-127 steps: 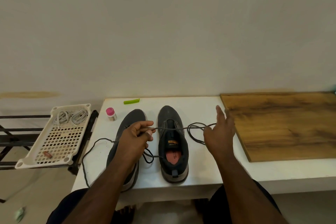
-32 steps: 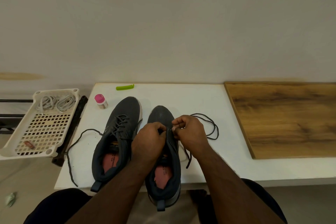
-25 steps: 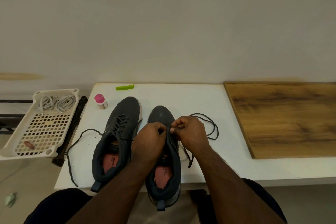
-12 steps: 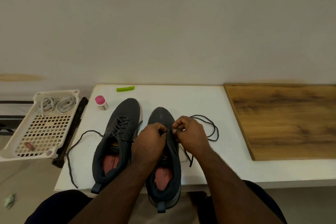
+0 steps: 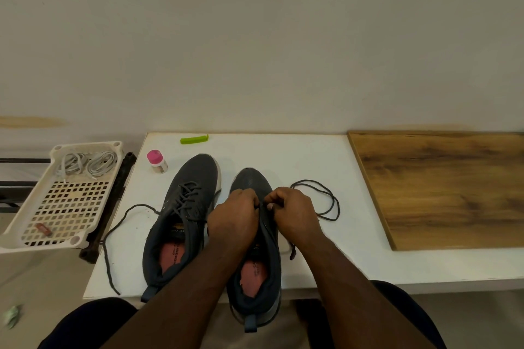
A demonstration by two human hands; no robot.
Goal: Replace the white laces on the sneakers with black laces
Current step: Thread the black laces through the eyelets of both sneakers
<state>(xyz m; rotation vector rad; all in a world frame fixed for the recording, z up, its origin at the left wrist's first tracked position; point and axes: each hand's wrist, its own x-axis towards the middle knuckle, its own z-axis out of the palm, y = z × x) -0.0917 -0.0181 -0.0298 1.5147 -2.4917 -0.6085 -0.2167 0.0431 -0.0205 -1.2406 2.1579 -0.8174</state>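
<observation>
Both my hands, L (image 5: 232,218) & R (image 5: 295,214), pinch black lace (image 5: 326,201) at right sneaker (image 5: 249,181) eyelets; loose tail may snag, tip could slip out.

Dark grey sneakers (image 5: 185,212), black laces (image 5: 320,198); white table (image 5: 312,156); green clip (image 5: 194,139); pink-capped bottle (image 5: 156,161); cream perforated tray (image 5: 17,238); brown wood-grain board (image 5: 448,187).

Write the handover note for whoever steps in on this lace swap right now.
Left hand and right hand: both pinch the loose black lace at the front eyelets of the right-side dark grey sneaker.
Left-side dark grey sneaker: black lace threaded, ends untied.
Removed white laces: in the cream plastic basket.
Left: thread the right-side sneaker, tie both.
</observation>
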